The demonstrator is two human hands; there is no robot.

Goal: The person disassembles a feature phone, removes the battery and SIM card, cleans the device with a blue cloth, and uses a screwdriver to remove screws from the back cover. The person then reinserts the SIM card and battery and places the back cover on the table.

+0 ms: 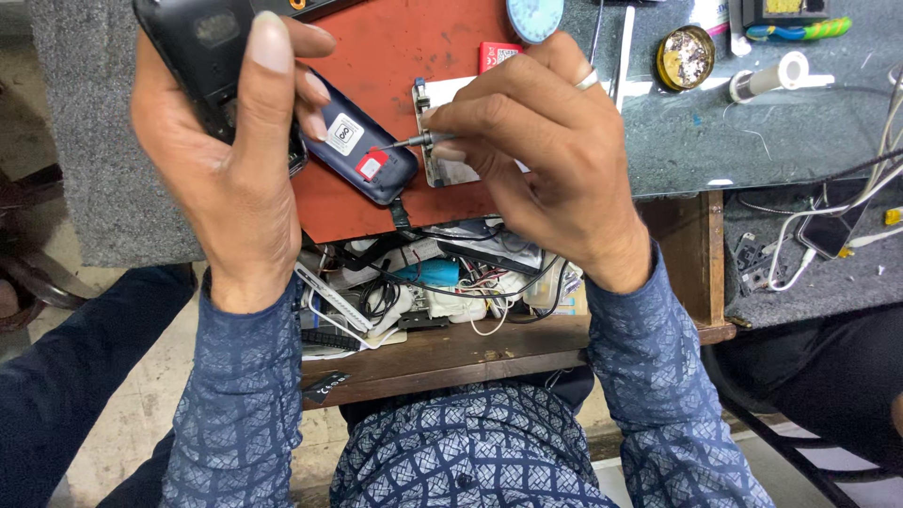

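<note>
My left hand (226, 141) grips a black phone body (193, 42), held up over the left part of the red work mat (395, 47). Just right of it lies a dark blue phone back part (362, 146) with a white sticker and a small red card on it; whether my fingers touch it I cannot tell. My right hand (546, 141) pinches a thin metal tool (406, 143) whose tip points left toward the red card. Beneath my right hand a flat silver metal plate (442, 169) rests on the mat.
An open wooden drawer (451, 353) below the bench holds tangled wires and parts. On the grey bench are a round brass tin (686, 56), a white solder spool (767, 80), a round blue-white disc (534, 17) and pliers (800, 30). Cables and a phone (828, 230) lie at right.
</note>
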